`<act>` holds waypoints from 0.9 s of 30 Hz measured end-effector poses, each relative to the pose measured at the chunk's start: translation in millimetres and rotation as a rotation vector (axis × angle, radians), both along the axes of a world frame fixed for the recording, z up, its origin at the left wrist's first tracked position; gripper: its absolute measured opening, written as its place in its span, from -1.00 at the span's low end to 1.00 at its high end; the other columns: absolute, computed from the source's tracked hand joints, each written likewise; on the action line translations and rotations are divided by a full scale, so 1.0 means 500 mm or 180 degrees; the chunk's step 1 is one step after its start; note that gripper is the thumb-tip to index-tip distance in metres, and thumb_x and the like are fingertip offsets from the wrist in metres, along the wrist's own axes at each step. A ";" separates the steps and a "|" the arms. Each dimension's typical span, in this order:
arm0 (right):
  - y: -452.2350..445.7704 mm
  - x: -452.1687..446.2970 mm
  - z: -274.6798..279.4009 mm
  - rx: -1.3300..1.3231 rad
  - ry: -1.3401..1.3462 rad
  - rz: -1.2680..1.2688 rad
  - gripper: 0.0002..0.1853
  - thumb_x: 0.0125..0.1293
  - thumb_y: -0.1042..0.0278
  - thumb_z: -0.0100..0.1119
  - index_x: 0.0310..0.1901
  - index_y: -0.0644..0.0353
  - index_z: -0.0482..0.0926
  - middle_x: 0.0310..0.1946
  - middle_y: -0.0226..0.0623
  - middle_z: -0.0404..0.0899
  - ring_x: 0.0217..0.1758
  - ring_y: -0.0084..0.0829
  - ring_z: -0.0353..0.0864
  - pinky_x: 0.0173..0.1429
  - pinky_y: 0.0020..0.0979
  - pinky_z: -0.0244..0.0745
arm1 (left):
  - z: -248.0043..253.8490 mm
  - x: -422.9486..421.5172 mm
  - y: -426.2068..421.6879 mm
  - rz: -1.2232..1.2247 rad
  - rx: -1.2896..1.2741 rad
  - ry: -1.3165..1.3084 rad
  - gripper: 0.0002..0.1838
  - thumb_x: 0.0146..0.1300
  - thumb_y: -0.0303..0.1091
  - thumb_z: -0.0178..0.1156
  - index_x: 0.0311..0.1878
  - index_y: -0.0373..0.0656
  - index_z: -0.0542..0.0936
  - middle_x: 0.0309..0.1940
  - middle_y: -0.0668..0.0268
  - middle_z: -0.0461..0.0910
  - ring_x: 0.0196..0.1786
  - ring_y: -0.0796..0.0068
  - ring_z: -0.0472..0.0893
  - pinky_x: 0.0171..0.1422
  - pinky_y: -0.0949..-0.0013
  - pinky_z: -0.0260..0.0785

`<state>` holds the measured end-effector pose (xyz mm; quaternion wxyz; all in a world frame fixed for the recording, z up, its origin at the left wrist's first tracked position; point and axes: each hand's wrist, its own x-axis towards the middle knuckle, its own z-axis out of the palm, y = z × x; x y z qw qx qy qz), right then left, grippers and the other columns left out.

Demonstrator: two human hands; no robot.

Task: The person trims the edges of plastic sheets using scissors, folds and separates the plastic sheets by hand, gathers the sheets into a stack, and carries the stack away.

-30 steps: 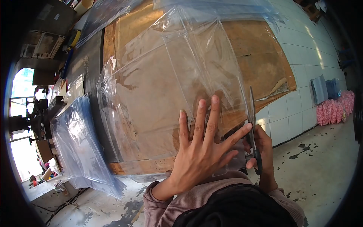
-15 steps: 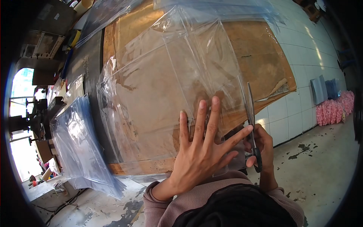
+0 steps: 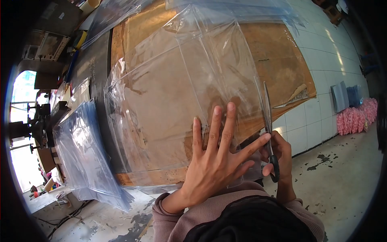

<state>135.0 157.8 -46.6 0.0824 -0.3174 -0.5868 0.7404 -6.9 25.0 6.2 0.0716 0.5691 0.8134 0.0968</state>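
A large clear plastic sheet (image 3: 161,97) with folds and seams lies over the brown board (image 3: 278,56). My left hand (image 3: 215,155) is spread flat on the sheet near the board's front edge, its forefinger reaching toward the scissors. Black-handled scissors (image 3: 273,165) are gripped in my right hand (image 3: 282,151), blades pointing away from me along the sheet's right edge. The blades look nearly closed. Part of my right hand is hidden behind the scissors and the left forefinger.
A stack of bluish plastic sheets (image 3: 82,151) hangs over the left side. More clear film (image 3: 242,11) lies at the far edge. White tiles (image 3: 322,76) run along the right, with pink bundles (image 3: 350,122) by the floor. A black clamp-like fixture (image 3: 40,125) stands at left.
The scissors' blades have shifted slightly, their tips a little farther from me. The sheet's right edge has moved slightly to the right. My left hand stays nearly in place.
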 end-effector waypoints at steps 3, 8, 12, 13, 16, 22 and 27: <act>-0.003 -0.004 0.002 -0.0004 0.0068 -0.0084 0.04 -0.56 -0.20 0.58 -0.03 0.32 0.35 -0.41 -0.49 0.44 -0.38 -0.69 0.36 -0.36 -0.64 0.28 | -0.002 0.000 -0.001 -0.0009 0.0022 -0.0008 -0.32 0.02 0.20 0.14 0.29 0.67 0.20 0.39 -0.11 -0.09 0.41 -0.17 0.00 0.37 -0.22 -0.17; 0.003 -0.016 0.004 0.0082 0.0255 -0.0015 0.03 -0.55 -0.20 0.59 -0.03 0.31 0.35 -0.38 -0.49 0.46 -0.37 -0.70 0.36 -0.37 -0.64 0.27 | 0.003 -0.001 -0.001 -0.0019 0.0009 -0.0034 -0.31 0.02 0.18 0.15 0.29 0.68 0.19 0.39 -0.11 -0.09 0.41 -0.17 -0.01 0.36 -0.23 -0.14; 0.002 -0.022 0.013 0.0025 0.0212 -0.0074 0.03 -0.56 -0.21 0.58 -0.03 0.31 0.35 -0.38 -0.49 0.46 -0.37 -0.70 0.36 -0.38 -0.65 0.26 | 0.002 -0.001 -0.001 -0.0018 0.0011 -0.0064 -0.29 0.01 0.17 0.16 0.29 0.69 0.18 0.39 -0.12 -0.09 0.41 -0.17 0.00 0.36 -0.23 -0.13; 0.001 -0.022 0.014 -0.0017 0.0194 -0.0089 0.03 -0.57 -0.21 0.58 -0.03 0.30 0.36 -0.38 -0.50 0.46 -0.37 -0.70 0.36 -0.38 -0.65 0.26 | 0.002 -0.001 -0.001 -0.0020 0.0009 -0.0060 -0.29 0.01 0.17 0.16 0.29 0.69 0.18 0.39 -0.12 -0.09 0.41 -0.17 0.00 0.36 -0.23 -0.13; 0.000 -0.020 0.012 -0.0131 0.0136 -0.0122 0.03 -0.57 -0.21 0.57 -0.04 0.30 0.36 -0.38 -0.50 0.46 -0.36 -0.71 0.36 -0.38 -0.66 0.26 | 0.000 -0.001 -0.001 -0.0018 0.0006 -0.0041 -0.29 0.01 0.17 0.16 0.29 0.70 0.18 0.39 -0.12 -0.09 0.41 -0.17 0.00 0.36 -0.24 -0.14; -0.004 -0.020 0.005 -0.0061 0.0259 -0.0168 0.00 -0.53 -0.19 0.57 -0.05 0.29 0.35 -0.34 -0.47 0.46 -0.34 -0.71 0.38 -0.36 -0.68 0.26 | -0.003 -0.002 -0.002 -0.0038 0.0036 -0.0034 -0.29 0.01 0.18 0.15 0.29 0.70 0.17 0.39 -0.13 -0.09 0.41 -0.17 0.01 0.36 -0.23 -0.14; 0.008 -0.029 0.006 0.0002 0.0339 -0.0031 -0.02 -0.49 -0.21 0.57 -0.05 0.28 0.34 -0.31 -0.47 0.46 -0.30 -0.72 0.39 -0.32 -0.69 0.26 | -0.001 -0.002 -0.002 -0.0056 0.0001 -0.0053 -0.28 0.00 0.20 0.15 0.29 0.70 0.16 0.39 -0.13 -0.09 0.41 -0.17 0.00 0.36 -0.23 -0.15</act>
